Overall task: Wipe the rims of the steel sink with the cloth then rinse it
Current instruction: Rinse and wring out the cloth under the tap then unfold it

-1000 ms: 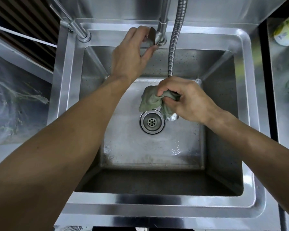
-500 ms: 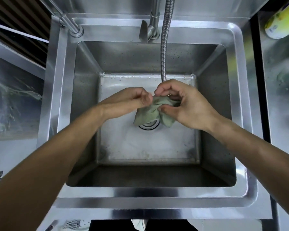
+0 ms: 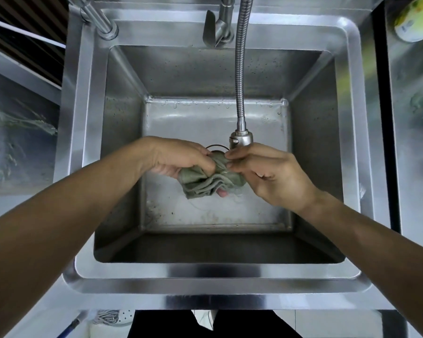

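The cloth is bunched in the grip of both the left hand and right hand below the spout, seemingly for rinsing.

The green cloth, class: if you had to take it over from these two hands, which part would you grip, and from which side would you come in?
Probably the loose folded edges of the green cloth hanging at its near-left corner, reached from the near side. The left hand and right hand pinch its bunched top, and the spray head hangs just behind, so only that lower fan is free.
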Demonstrator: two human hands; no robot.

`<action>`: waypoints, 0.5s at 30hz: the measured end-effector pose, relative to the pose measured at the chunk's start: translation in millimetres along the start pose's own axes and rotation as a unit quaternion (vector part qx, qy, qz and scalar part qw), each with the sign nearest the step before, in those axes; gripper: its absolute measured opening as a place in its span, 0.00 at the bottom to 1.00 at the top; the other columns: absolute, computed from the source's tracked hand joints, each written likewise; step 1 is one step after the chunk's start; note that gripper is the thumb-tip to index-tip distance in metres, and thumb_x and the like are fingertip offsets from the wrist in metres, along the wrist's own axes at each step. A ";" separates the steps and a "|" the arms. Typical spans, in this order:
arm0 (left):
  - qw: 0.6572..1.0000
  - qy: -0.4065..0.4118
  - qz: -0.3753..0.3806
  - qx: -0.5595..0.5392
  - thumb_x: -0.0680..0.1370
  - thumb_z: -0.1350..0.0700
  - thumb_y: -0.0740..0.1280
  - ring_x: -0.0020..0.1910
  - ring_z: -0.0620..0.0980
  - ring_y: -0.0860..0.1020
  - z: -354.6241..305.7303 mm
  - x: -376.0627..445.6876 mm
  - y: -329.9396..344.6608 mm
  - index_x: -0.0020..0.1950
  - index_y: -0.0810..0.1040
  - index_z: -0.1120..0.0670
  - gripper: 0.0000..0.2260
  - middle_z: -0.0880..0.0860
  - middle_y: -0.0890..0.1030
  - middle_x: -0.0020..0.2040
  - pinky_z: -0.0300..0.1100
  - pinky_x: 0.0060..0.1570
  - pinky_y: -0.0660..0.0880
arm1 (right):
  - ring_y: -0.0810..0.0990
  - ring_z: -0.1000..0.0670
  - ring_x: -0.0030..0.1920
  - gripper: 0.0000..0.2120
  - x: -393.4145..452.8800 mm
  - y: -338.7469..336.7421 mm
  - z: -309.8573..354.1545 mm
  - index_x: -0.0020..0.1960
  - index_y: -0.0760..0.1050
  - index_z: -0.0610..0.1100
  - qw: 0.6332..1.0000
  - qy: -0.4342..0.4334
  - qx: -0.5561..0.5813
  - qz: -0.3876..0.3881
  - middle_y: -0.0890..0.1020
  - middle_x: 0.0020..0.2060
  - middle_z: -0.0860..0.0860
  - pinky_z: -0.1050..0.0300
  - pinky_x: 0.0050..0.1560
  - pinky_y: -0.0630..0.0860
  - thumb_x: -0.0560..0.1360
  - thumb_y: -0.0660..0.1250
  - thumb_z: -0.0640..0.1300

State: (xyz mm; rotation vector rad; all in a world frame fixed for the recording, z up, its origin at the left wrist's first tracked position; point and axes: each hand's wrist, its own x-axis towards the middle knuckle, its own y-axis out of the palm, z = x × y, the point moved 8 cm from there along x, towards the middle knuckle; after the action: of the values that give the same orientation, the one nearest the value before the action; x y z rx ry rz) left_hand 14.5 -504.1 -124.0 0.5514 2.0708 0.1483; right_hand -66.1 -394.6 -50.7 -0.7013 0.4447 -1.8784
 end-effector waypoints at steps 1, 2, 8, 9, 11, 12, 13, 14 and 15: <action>0.999 -0.005 0.037 -0.019 0.78 0.63 0.63 0.58 0.53 0.84 1.4 -1.6 4.8 0.67 0.77 0.60 0.17 0.58 0.86 0.59 0.47 0.58 0.82 | 0.85 0.44 0.57 0.08 -2.6 0.8 3.4 0.51 0.85 0.34 0.999 -0.028 -0.018 0.001 0.84 0.56 0.39 0.47 0.57 0.83 0.77 0.69 0.27; 0.997 -0.007 0.066 -0.033 0.78 0.63 0.63 0.58 0.53 0.84 1.7 -2.9 9.1 0.69 0.75 0.60 0.19 0.59 0.85 0.60 0.48 0.57 0.82 | 0.85 0.43 0.57 0.08 -3.8 0.7 5.5 0.51 0.85 0.34 0.999 -0.040 -0.023 0.004 0.84 0.56 0.39 0.47 0.56 0.83 0.77 0.69 0.27; 0.947 0.088 -0.099 0.292 0.75 0.62 0.70 0.38 0.40 0.81 -29.8 -8.9 9.3 0.52 0.78 0.52 0.08 0.42 0.84 0.40 0.36 0.41 0.76 | 0.83 0.46 0.57 0.20 -4.0 -4.8 -26.6 0.63 0.77 0.42 0.914 0.282 0.278 0.082 0.81 0.60 0.45 0.48 0.61 0.81 0.72 0.76 0.41; 0.901 0.113 -0.151 0.392 0.74 0.58 0.70 0.33 0.38 0.77 -40.8 -13.3 10.8 0.50 0.76 0.49 0.08 0.42 0.79 0.35 0.34 0.35 0.72 | 0.83 0.45 0.56 0.21 -3.1 -8.6 -32.5 0.63 0.76 0.43 0.905 0.306 0.280 0.094 0.82 0.60 0.46 0.48 0.62 0.80 0.72 0.75 0.44; 0.796 0.160 -0.214 0.544 0.76 0.52 0.70 0.34 0.41 0.74 -54.1 -21.8 17.8 0.55 0.72 0.43 0.11 0.41 0.72 0.34 0.37 0.33 0.69 | 0.81 0.48 0.58 0.26 -0.3 -9.5 -40.9 0.65 0.76 0.48 0.903 0.324 0.237 0.155 0.82 0.60 0.51 0.50 0.62 0.79 0.70 0.77 0.53; 0.750 0.204 -0.236 0.584 0.76 0.50 0.69 0.36 0.44 0.74 -60.8 -27.0 21.6 0.57 0.71 0.43 0.12 0.40 0.69 0.35 0.41 0.35 0.70 | 0.81 0.52 0.59 0.29 1.2 -5.1 -41.9 0.65 0.75 0.51 0.896 0.333 0.214 0.202 0.82 0.59 0.54 0.53 0.60 0.79 0.68 0.78 0.57; 0.713 0.263 -0.253 0.599 0.76 0.49 0.68 0.37 0.47 0.73 -67.7 -33.8 25.4 0.58 0.70 0.45 0.12 0.40 0.68 0.36 0.42 0.36 0.71 | 0.81 0.56 0.59 0.30 2.1 1.6 -41.5 0.65 0.75 0.54 0.886 0.338 0.194 0.251 0.82 0.58 0.57 0.57 0.59 0.77 0.67 0.80 0.59; 0.682 0.322 -0.266 0.601 0.76 0.49 0.67 0.38 0.50 0.74 -72.5 -40.6 27.6 0.58 0.71 0.47 0.12 0.41 0.70 0.38 0.44 0.37 0.73 | 0.81 0.59 0.58 0.29 1.4 10.0 -39.6 0.64 0.75 0.56 0.873 0.342 0.174 0.302 0.83 0.56 0.58 0.60 0.58 0.76 0.67 0.81 0.59; 0.651 0.366 -0.277 0.605 0.75 0.50 0.67 0.39 0.52 0.76 -75.1 -45.7 28.6 0.58 0.72 0.50 0.12 0.45 0.75 0.39 0.47 0.38 0.76 | 0.82 0.60 0.56 0.26 -0.7 19.2 -37.7 0.61 0.76 0.58 0.858 0.344 0.156 0.347 0.84 0.53 0.60 0.61 0.57 0.77 0.67 0.81 0.58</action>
State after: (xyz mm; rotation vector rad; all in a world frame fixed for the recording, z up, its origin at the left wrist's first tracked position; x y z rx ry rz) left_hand -18.7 -490.3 -38.8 0.6075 2.8105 -1.7795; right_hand -76.8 -402.0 -91.0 0.3657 0.7054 -1.3854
